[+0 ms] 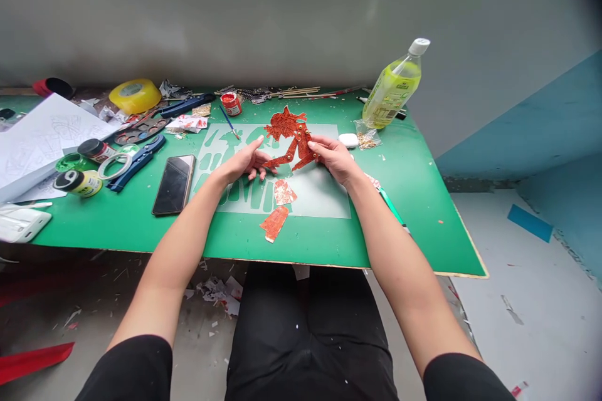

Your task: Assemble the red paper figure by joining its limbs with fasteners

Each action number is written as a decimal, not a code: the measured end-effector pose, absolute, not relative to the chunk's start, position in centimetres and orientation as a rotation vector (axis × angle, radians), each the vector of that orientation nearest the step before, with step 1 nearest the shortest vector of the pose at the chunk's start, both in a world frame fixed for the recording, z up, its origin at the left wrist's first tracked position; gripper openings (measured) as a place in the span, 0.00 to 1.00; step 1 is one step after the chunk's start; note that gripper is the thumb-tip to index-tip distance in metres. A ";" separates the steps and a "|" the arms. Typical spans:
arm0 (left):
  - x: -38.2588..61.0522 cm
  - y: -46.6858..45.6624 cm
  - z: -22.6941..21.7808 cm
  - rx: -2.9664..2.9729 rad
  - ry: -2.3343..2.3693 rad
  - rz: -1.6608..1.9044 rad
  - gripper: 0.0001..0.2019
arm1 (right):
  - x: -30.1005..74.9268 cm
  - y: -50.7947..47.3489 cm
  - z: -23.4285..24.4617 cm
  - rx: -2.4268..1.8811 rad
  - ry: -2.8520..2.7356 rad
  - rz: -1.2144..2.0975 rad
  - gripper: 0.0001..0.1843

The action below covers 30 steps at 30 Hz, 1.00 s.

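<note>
A red cut-out paper figure [290, 136] with small gold fasteners lies on a pale translucent sheet [310, 191] on the green table [117, 219]. My left hand [247, 163] rests on the sheet with fingers stretched towards the figure's lower left limb, touching it. My right hand [335, 156] pinches the figure's right side between thumb and fingers. Two loose red paper pieces [278, 210] lie on the sheet nearer to me.
A black phone [174, 184] lies left of the sheet. Further left are paint jars [79, 183], a tape ring [115, 166], blue pliers [136, 161], a paint palette [140, 131], white papers [44, 135] and yellow tape [135, 95]. A green drink bottle [394, 86] stands back right.
</note>
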<state>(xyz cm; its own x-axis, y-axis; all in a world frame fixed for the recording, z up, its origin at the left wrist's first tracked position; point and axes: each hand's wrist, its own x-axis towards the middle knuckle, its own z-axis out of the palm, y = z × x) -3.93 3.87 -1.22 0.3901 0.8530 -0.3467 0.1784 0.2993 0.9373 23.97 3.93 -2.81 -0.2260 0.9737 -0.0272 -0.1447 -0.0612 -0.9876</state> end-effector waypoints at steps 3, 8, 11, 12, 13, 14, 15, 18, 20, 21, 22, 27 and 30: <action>-4.1 3.6 -1.2 1.349 1.135 0.574 0.28 | 23.7 3.9 -2.5 -1.010 -1.246 1.403 0.28; -4.1 3.1 -0.8 1.459 1.077 0.516 0.16 | 23.2 3.8 -2.5 -1.021 -1.294 1.304 0.29; -3.7 2.8 -0.5 1.436 1.095 0.591 0.17 | 23.1 3.8 -2.7 -1.026 -1.284 1.309 0.30; -3.6 2.7 -0.5 1.419 1.105 0.630 0.17 | 23.1 3.8 -2.8 -1.028 -1.279 1.322 0.30; -3.4 2.7 -0.4 1.399 1.113 0.680 0.18 | 23.1 3.8 -2.9 -1.030 -1.273 1.339 0.30; -3.3 2.7 -0.4 1.376 1.117 0.740 0.18 | 23.1 3.8 -2.9 -1.033 -1.266 1.355 0.30; -3.2 2.7 -0.4 1.353 1.116 0.808 0.18 | 23.1 3.8 -3.0 -1.038 -1.257 1.367 0.30; -3.1 2.8 -0.4 1.273 1.095 1.006 0.18 | 22.9 3.8 -3.0 -1.049 -1.229 1.390 0.31; -3.0 2.8 -0.4 1.219 1.093 1.088 0.18 | 22.7 3.7 -3.0 -1.056 -1.211 1.404 0.30; -3.0 2.9 -0.3 1.198 1.097 1.111 0.18 | 22.7 3.6 -3.0 -1.062 -1.202 1.410 0.30; -3.0 2.9 -0.3 1.186 1.104 1.124 0.18 | 22.7 3.6 -3.0 -1.071 -1.190 1.413 0.30; -3.1 3.4 -0.6 1.164 1.146 1.163 0.20 | 23.3 3.8 -3.5 -1.229 -1.249 1.284 0.34; -3.3 3.6 -1.0 1.172 1.195 1.176 0.22 | 23.4 3.9 -3.8 -1.433 -1.471 0.915 0.23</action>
<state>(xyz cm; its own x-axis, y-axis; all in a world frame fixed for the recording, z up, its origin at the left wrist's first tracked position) -3.31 3.63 -1.01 0.0212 0.9990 -0.0400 -0.0236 0.0405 0.9989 23.43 3.87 -3.80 0.0339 0.9955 0.0879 0.3615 0.0698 -0.9297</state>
